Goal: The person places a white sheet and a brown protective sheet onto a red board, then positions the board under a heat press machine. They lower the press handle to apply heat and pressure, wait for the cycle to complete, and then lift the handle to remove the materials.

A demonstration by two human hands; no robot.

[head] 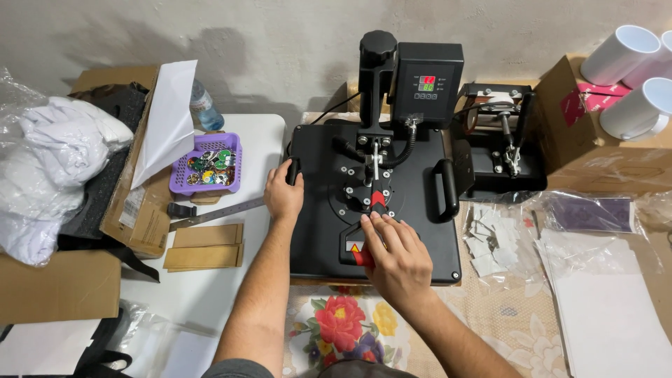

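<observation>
A black heat press (pixel 420 231) sits closed on the table in front of me, its control box with a lit display (pixel 426 82) at the back. My left hand (pixel 283 196) grips the black side handle on the press's left edge. My right hand (pixel 393 253) rests on top of the press, fingers curled over the red-tipped lever handle (pixel 377 200) near the plate's front middle. A second black side handle (pixel 446 189) on the right is untouched.
A purple basket of round badges (pixel 208 166), a metal ruler (pixel 213 214) and brown card pieces (pixel 205 246) lie left. A mug press (pixel 502 143), a cardboard box (pixel 588 140) with white mugs (pixel 640 108), and plastic-bagged sheets (pixel 602 294) are right. A floral cloth (pixel 343 325) lies near me.
</observation>
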